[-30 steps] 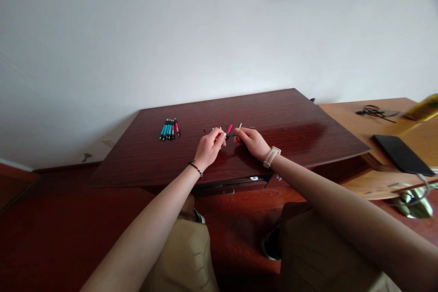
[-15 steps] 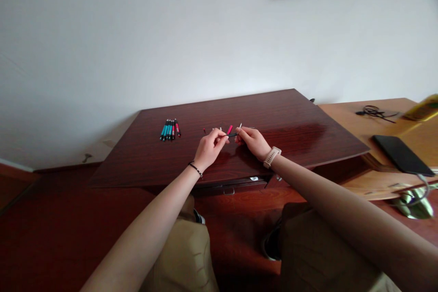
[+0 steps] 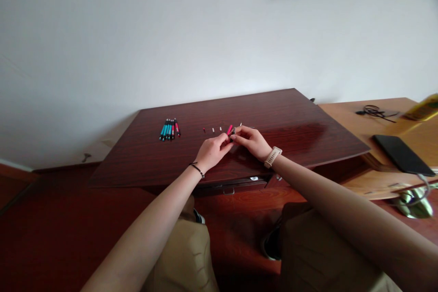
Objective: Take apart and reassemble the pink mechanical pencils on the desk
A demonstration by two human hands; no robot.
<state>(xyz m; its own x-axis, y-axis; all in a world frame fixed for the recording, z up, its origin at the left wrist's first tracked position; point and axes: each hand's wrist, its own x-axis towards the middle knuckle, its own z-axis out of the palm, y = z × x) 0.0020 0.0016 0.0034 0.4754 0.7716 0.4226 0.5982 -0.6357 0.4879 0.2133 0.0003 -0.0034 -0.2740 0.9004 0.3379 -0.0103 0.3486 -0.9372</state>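
My left hand (image 3: 212,150) and my right hand (image 3: 251,141) meet over the middle of the dark red wooden table (image 3: 290,123). Between their fingertips they pinch a small pen with a pink and dark body (image 3: 231,130). Just beyond the fingers, a few tiny pen parts (image 3: 212,129) lie in a row on the table. A bundle of teal and red pens (image 3: 169,129) lies to the left, apart from both hands. My right wrist wears a pale watch (image 3: 272,157).
A lighter wooden desk (image 3: 345,114) adjoins on the right, carrying a black phone or tablet (image 3: 402,154), a tangled cable (image 3: 374,111) and a yellow object (image 3: 426,107). A white wall stands behind. My knees are below the table's front edge.
Both hands have dropped slightly toward the table and closed together, my left hand sliding right so the pen is now mostly covered by the fingers.
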